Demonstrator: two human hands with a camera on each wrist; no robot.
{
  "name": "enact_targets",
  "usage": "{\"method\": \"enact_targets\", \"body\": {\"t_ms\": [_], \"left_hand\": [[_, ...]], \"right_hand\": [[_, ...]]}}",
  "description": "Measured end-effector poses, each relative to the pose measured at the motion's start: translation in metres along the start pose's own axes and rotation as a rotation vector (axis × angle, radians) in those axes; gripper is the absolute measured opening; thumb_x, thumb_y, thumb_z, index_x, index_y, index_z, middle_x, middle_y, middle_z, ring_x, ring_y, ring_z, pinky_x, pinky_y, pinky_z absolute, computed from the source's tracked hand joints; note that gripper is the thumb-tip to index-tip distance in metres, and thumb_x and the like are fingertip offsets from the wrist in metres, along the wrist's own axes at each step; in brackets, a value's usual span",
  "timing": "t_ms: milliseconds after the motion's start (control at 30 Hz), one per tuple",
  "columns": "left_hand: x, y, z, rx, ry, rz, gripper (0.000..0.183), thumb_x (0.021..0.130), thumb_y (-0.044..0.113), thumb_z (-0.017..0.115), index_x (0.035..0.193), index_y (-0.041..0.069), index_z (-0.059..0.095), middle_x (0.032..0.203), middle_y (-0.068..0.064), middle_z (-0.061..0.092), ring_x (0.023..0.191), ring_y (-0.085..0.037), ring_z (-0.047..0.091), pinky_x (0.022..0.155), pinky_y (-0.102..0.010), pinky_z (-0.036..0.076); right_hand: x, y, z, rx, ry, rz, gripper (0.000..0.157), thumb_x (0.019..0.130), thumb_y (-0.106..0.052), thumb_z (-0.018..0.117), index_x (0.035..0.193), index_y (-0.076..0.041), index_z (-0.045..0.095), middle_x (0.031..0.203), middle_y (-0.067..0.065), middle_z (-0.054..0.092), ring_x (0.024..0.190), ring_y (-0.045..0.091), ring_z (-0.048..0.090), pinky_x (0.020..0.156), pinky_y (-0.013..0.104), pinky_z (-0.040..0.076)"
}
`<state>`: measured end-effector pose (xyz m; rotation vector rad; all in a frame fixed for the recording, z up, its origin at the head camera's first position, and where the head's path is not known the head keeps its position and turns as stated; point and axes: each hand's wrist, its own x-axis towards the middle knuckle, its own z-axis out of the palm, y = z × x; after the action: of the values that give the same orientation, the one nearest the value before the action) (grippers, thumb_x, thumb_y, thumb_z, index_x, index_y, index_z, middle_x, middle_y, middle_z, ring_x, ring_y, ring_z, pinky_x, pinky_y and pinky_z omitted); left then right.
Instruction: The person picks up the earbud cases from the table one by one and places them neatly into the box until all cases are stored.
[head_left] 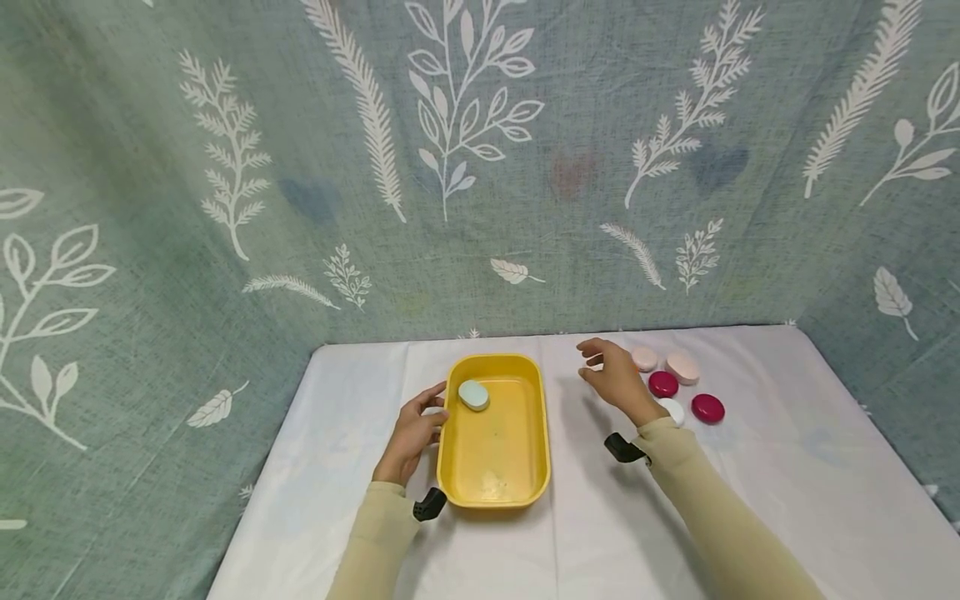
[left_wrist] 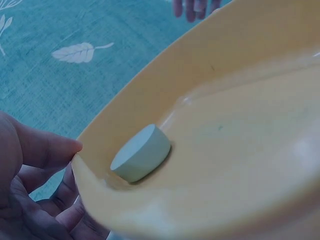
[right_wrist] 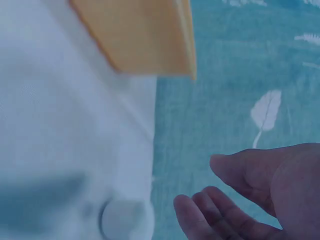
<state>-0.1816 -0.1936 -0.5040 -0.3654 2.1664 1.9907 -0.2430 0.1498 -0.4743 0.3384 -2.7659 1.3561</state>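
Note:
My left hand [head_left: 415, 429] holds the left side of a yellow rectangular tray [head_left: 495, 502], its thumb [left_wrist: 55, 150] at the rim and the other fingers outside the wall. Inside the tray, near its far left corner, lies a pale green oval block [head_left: 474, 395], with its thick edge visible in the left wrist view. To the right of the tray, my right hand [head_left: 615, 379] hangs over the table with fingers loosely bent and nothing between them. Beside and partly under that hand are a white disc [head_left: 672, 410] and a dark red disc [head_left: 663, 384].
Farther right lie another dark red disc [head_left: 708, 408], a thick pale pink oval piece [head_left: 682, 367] and a smaller pink piece [head_left: 644, 358]. A white cloth covers the table [head_left: 600, 533]. Green leaf-patterned curtains [head_left: 480, 250] stand along its back and sides.

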Motion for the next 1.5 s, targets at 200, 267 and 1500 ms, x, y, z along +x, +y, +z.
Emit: {"method": "enact_targets", "body": {"t_ms": [200, 267, 1500], "left_hand": [[0.0, -0.001, 0.0, 0.004, 0.006, -0.002, 0.055, 0.102, 0.0, 0.06, 0.155, 0.014, 0.055, 0.127, -0.015, 0.054, 0.076, -0.019, 0.06, 0.065, -0.027, 0.053], [0.001, 0.0, 0.001, 0.007, 0.009, 0.0, 0.055, 0.102, 0.0, 0.059, 0.155, 0.014, 0.055, 0.127, -0.015, 0.054, 0.077, -0.018, 0.061, 0.065, -0.026, 0.053], [-0.001, 0.001, 0.001, 0.001, 0.005, 0.002, 0.053, 0.103, 0.0, 0.06, 0.154, 0.012, 0.056, 0.129, -0.019, 0.054, 0.071, -0.015, 0.061, 0.063, -0.025, 0.052]], "right_hand": [[-0.002, 0.02, -0.01, -0.035, 0.036, 0.023, 0.043, 0.091, 0.008, 0.07, 0.133, 0.011, 0.062, 0.129, 0.034, 0.064, 0.113, 0.047, 0.066, 0.096, 0.056, 0.056], [-0.002, 0.025, -0.012, -0.041, 0.034, 0.036, 0.044, 0.091, 0.008, 0.071, 0.134, 0.012, 0.062, 0.13, 0.035, 0.062, 0.113, 0.048, 0.066, 0.096, 0.057, 0.056], [0.003, 0.047, 0.01, -0.16, -0.053, -0.068, 0.058, 0.081, 0.012, 0.08, 0.135, 0.013, 0.061, 0.129, 0.034, 0.062, 0.115, 0.047, 0.063, 0.101, 0.059, 0.051]]}}
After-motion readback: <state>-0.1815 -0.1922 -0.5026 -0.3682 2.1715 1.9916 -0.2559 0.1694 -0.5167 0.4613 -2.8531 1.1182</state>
